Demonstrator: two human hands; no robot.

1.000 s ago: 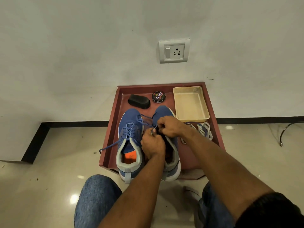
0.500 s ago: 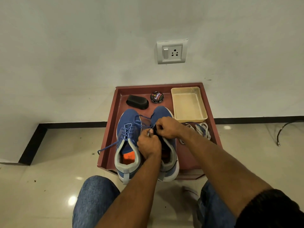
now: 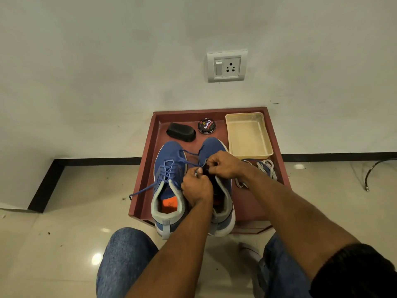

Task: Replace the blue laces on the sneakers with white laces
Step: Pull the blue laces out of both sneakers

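I see both sneakers on the red tray (image 3: 148, 168), toes at 12 o'clock. My left hand (image 3: 196, 186) and right hand (image 3: 223, 165) are curled over the right sneaker (image 3: 223, 203), each pinching a lace there. The left sneaker (image 3: 168, 168) keeps its blue lace (image 3: 148, 189), trailing toward 8 o'clock. The white laces (image 3: 265, 168) lie at 3 o'clock.

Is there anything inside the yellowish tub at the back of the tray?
No, the yellowish tub shows only its bare bottom, and the white laces lie outside it on the tray.
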